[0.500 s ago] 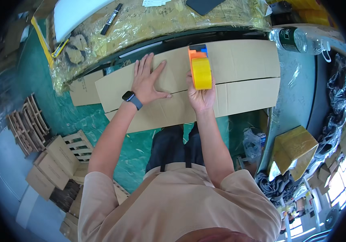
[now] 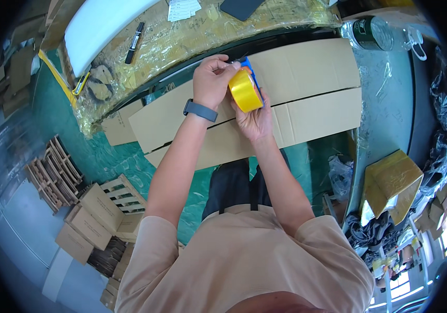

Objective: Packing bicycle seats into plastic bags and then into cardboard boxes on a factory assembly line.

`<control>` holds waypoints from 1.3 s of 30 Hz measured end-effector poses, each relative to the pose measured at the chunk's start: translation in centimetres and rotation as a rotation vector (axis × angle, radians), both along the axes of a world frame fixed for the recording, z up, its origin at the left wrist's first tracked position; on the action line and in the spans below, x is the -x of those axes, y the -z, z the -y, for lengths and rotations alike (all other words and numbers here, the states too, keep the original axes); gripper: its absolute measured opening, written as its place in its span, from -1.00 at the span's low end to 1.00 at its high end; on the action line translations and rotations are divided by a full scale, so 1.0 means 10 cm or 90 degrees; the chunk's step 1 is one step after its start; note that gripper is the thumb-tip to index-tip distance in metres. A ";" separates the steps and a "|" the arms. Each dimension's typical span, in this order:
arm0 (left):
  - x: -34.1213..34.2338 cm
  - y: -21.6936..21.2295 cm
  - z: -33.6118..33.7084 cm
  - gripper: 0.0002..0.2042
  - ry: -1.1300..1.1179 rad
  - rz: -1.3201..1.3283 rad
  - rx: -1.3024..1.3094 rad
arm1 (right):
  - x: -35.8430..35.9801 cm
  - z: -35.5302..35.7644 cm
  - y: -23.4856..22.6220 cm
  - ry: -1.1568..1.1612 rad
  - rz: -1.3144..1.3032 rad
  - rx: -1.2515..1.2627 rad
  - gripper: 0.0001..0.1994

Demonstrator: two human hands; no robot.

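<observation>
In front of me lies a long cardboard box (image 2: 317, 112) with its two top flaps closed and a dark seam between them. My right hand (image 2: 254, 124) grips a tape dispenser (image 2: 250, 68), blue and orange, loaded with a roll of yellow tape (image 2: 246, 92). It is tilted above the seam. At the dispenser's front end my left hand (image 2: 214, 81) is closed in a pinch, thumb against fingers. What lies between those fingertips, perhaps the tape's end, is too small to make out.
Beyond the box stands a film-wrapped bench (image 2: 192, 44) with a marker (image 2: 135, 43), a yellow cutter (image 2: 81, 83), paper slips (image 2: 183, 9) and a dark flat phone-like object (image 2: 240, 7). A plastic bottle (image 2: 374, 33) lies at the right. Cartons (image 2: 90, 227) and pallets (image 2: 51, 175) stand at lower left.
My left hand has left the box flap and moved right to the dispenser's front, its spread fingers now pinched. The dispenser has tilted in my right hand.
</observation>
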State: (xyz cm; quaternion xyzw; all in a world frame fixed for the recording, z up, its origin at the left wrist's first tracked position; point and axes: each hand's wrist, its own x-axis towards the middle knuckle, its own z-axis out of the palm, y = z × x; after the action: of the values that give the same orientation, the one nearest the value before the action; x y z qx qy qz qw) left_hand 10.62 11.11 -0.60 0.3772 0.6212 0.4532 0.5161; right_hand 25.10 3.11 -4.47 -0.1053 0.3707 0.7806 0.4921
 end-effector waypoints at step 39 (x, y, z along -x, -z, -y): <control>0.63 -0.62 1.86 0.40 0.391 -0.787 -0.023 | -0.41 0.07 -0.70 -0.188 0.354 -0.122 -0.49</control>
State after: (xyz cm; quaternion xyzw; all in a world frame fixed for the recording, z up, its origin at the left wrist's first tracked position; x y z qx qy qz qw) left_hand 4.34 -7.49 5.65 0.7339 0.6587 -0.0014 0.1659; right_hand 29.22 2.37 2.48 -0.3205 0.1277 0.8161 0.4636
